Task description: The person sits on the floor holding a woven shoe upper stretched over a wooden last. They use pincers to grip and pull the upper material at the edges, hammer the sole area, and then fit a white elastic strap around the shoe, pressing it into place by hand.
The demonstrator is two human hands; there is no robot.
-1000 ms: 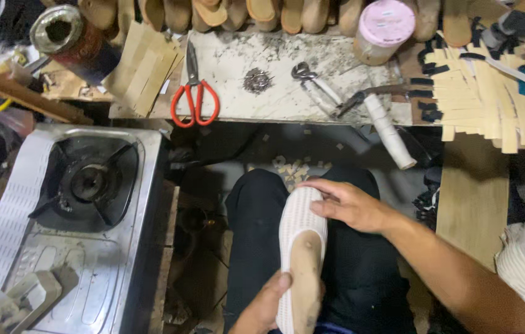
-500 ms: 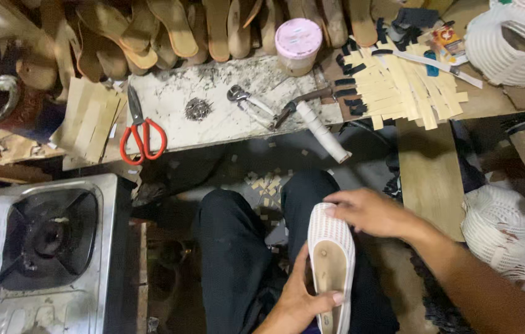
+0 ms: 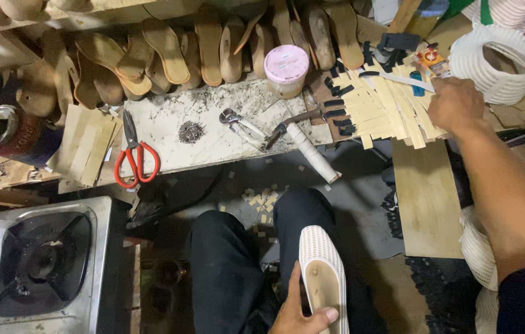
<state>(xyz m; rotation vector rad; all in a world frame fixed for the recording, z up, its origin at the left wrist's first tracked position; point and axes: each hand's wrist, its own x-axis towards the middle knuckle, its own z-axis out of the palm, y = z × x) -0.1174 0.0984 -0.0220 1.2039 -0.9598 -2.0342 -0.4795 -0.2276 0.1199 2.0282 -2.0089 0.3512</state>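
My left hand (image 3: 299,315) grips a white shoe (image 3: 322,281) sole-up on my lap, the tan insole board facing me. My right hand (image 3: 457,105) is stretched out to the right end of the bench, fingers curled, at the edge of a pile of pale yellow strips (image 3: 386,108). A knife with a light blade (image 3: 399,78) lies across that pile just left of the hand. I cannot tell whether the right hand holds anything.
On the bench lie red-handled scissors (image 3: 135,158), a heap of small nails (image 3: 191,131), pincers (image 3: 241,127), a hammer with a white handle (image 3: 309,151) and a pink-lidded jar (image 3: 286,69). Tan insoles (image 3: 169,52) line the back. A gas stove (image 3: 39,260) stands at left.
My right hand left the shoe and reached up and right to the strip pile. The left hand keeps hold of the shoe. The view shifted right.
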